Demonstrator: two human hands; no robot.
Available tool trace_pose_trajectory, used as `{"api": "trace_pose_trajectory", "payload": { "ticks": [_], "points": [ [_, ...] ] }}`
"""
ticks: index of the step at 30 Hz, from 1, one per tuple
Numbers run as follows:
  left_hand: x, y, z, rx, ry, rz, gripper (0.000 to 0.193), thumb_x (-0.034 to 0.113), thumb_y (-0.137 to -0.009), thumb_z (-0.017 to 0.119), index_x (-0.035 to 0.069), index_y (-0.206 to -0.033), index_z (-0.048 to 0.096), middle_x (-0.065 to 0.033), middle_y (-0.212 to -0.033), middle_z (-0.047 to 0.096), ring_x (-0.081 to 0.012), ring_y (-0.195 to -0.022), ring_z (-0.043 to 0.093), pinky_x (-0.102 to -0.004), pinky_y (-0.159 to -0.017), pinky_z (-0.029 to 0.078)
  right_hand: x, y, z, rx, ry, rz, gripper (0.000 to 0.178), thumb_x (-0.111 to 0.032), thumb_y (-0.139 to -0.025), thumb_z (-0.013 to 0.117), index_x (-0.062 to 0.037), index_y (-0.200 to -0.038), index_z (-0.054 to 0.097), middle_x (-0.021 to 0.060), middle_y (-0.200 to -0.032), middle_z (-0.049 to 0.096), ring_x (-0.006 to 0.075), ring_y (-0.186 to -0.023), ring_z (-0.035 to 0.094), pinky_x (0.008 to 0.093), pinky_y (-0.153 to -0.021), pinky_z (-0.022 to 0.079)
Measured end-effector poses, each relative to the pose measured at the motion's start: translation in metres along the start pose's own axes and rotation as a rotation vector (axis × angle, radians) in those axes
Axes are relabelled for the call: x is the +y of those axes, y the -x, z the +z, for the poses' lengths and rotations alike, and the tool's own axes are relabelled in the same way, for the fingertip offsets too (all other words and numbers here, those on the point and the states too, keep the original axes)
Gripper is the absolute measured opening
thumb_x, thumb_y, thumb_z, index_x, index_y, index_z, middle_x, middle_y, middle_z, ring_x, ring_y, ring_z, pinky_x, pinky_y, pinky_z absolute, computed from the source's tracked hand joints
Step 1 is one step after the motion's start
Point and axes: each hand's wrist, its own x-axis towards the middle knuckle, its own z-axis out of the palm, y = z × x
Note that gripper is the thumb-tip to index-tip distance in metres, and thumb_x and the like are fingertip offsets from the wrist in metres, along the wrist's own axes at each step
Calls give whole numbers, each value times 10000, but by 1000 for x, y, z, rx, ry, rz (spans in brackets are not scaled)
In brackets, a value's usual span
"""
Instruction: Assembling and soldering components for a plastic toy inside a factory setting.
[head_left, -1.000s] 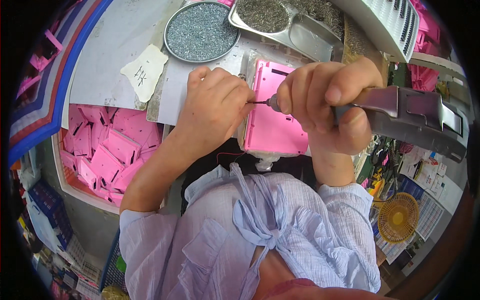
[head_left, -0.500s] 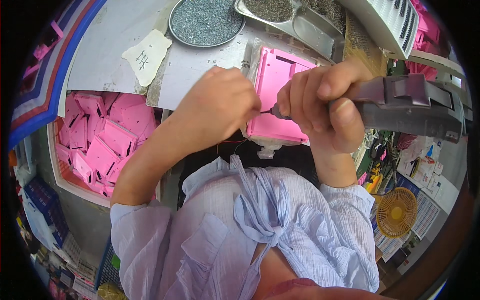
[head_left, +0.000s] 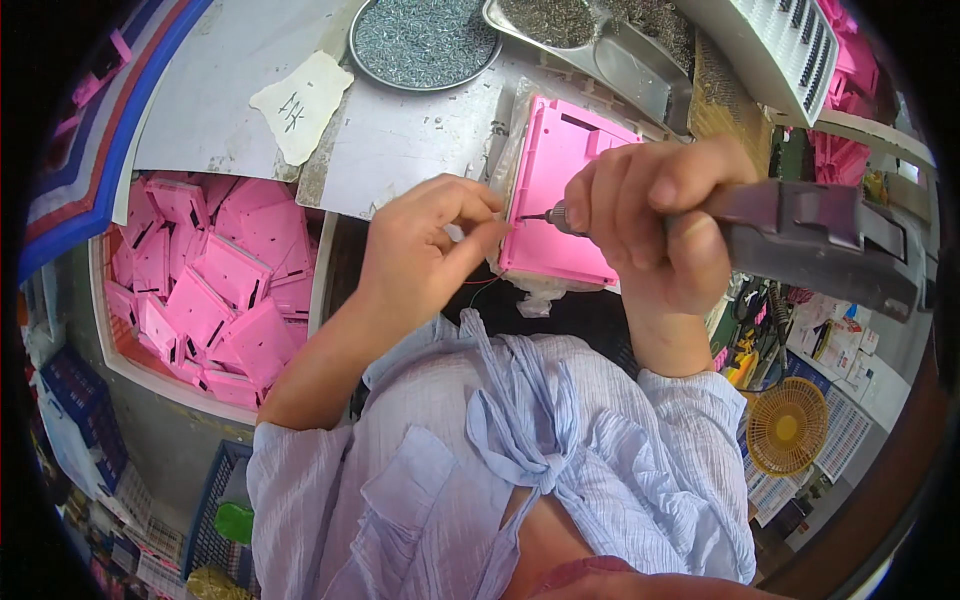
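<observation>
My right hand (head_left: pixel 655 205) is wrapped round a dark grey power screwdriver (head_left: pixel 815 240). The tool's thin bit points left, over the left part of a pink plastic panel (head_left: pixel 545 165). That panel lies on the work surface, with clear plastic film along its left edge and below its near edge. My left hand (head_left: pixel 425 240) is beside the panel's left edge, fingers curled and thumb near the index fingertip. Anything small between those fingertips is hidden from me.
A round metal tray (head_left: pixel 425 84) of silvery screws stands at the back. Right of it, a steel tray (head_left: pixel 640 75) holds more small metal pieces. Pink parts fill a bin (head_left: pixel 190 410) at left. Torn paper (head_left: pixel 300 110) lies on the table; a yellow basket (head_left: pixel 788 425) is right.
My left hand has drawn back from the screwdriver bit, left and nearer to me, and its fingers have loosened. My right hand and the screwdriver have barely shifted.
</observation>
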Motion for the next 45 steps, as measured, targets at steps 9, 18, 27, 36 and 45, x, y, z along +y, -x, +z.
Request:
{"api": "trace_pose_trajectory", "payload": {
  "ticks": [9,18,27,36,45],
  "points": [
    [-6,0,25,12,341,-46,153,-55,-851,746,-17,-869,599,-109,-960,701,-121,-763,667,-256,-614,569,-14,-1,-2,-88,14,-30,254,-371,-1037,584,-129,-1099,539,-34,-620,477,110,-535,457,337,-608,489],
    [-9,-7,15,0,-308,531,227,-44,-746,775,25,-832,575,-107,-906,672,-279,-724,667,-356,-594,522,-17,3,-1,-55,-28,3,251,-363,-1031,599,-130,-1098,535,-33,-629,490,109,-536,470,330,-596,478],
    [-8,-16,-9,15,-413,489,126,59,-859,735,36,-839,612,-94,-812,631,-254,-673,634,-362,-582,496,-2,5,-3,25,83,20,253,-309,-1002,647,-87,-1024,529,-11,-586,464,134,-500,461,351,-552,451],
    [-22,-3,-17,56,-325,208,206,104,-890,734,25,-802,566,-108,-720,551,-280,-613,559,-374,-555,427,17,14,-3,-157,428,65,178,-58,-932,663,-50,-925,485,65,-647,527,163,-540,489,355,-546,453],
    [-20,-2,1,28,-481,470,163,80,-786,775,74,-901,659,-55,-966,719,-252,-850,671,-386,-786,460,22,16,-9,-146,276,-58,182,-139,-962,684,-49,-987,529,36,-640,508,148,-522,464,335,-501,427]
  ]
}}
